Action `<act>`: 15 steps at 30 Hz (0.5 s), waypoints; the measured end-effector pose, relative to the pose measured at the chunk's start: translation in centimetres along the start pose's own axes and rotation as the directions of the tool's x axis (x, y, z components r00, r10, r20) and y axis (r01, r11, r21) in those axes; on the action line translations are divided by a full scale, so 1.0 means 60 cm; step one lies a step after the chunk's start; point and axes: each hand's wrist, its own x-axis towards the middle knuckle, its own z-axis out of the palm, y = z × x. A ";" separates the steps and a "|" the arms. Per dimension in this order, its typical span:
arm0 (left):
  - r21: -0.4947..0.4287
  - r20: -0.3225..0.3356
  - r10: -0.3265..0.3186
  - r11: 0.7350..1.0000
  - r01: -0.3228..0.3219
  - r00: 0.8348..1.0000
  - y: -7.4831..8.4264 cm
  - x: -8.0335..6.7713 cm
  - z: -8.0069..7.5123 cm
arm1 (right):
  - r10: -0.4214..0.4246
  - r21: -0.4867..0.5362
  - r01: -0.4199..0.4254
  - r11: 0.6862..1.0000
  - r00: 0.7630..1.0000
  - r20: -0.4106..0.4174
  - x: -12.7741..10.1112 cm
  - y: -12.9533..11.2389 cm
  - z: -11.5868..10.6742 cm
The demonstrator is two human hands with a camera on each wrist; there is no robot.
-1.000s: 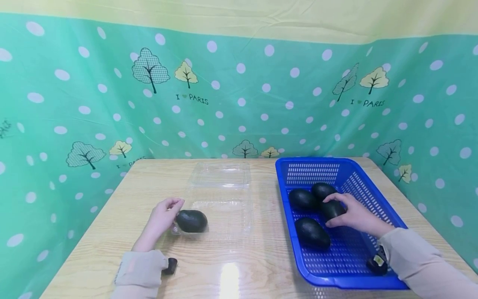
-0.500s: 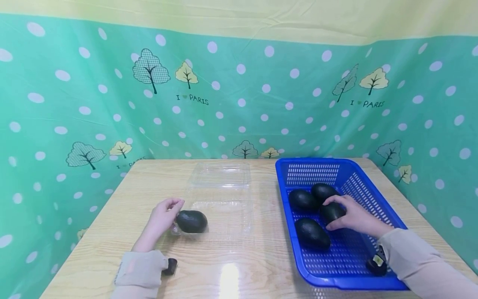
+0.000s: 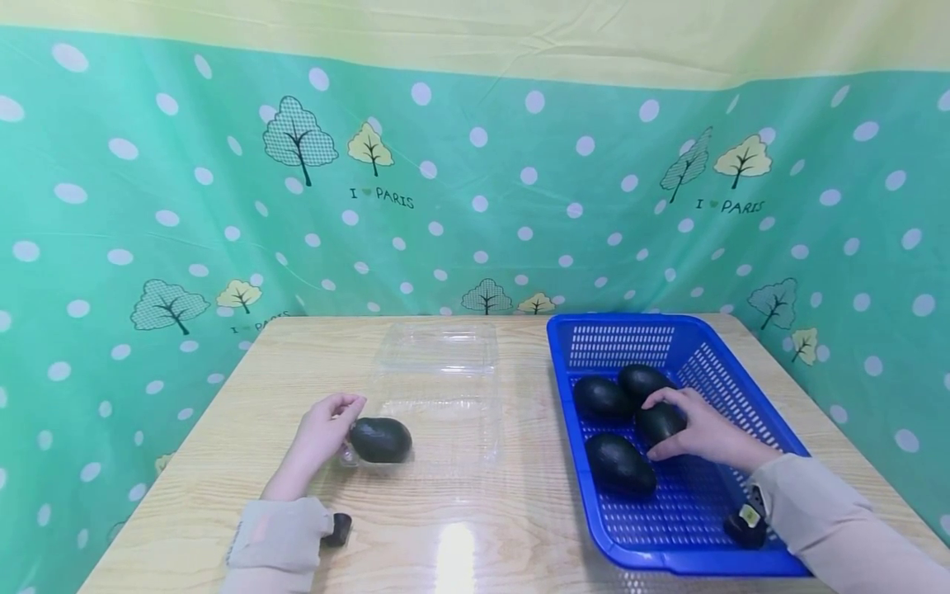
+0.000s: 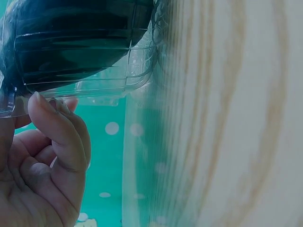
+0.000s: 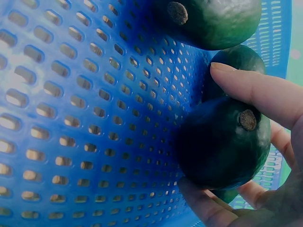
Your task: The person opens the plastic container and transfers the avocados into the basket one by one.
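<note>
While the right hand [image 3: 701,431] curls its thumb and fingers round one dark avocado [image 3: 659,421] inside the blue basket [image 3: 750,396], the left hand [image 3: 321,436] rests on the tabletop [image 3: 245,396] at the near corner of a clear plastic clamshell box [image 3: 438,396]. The left wrist view shows that hand's fingertips [image 4: 45,106] pinching the box's rim, with a boxed avocado [image 3: 381,440] lying in the tray just beside them. The box's lid lies open, beyond the left hand. Three more avocados sit in the basket close to the right hand: two [image 3: 603,396] [image 3: 642,379] just past its fingertips, touching one another, and a third [image 3: 620,464] nearer the person, beside the held fruit. The right wrist view shows the held avocado [image 5: 222,144] with its stem end facing out, resting against the perforated basket floor [image 5: 71,118].
</note>
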 end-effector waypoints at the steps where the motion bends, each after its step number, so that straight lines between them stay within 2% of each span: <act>1: -0.001 0.000 0.000 1.000 0.000 1.000 0.000 0.000 0.000 | 0.001 0.002 -0.001 1.000 1.000 0.002 0.000 0.001 0.000; 15: -0.011 0.005 -0.007 1.000 0.007 1.000 -0.001 0.001 0.001 | 0.011 0.014 -0.011 1.000 1.000 0.014 0.000 0.003 -0.001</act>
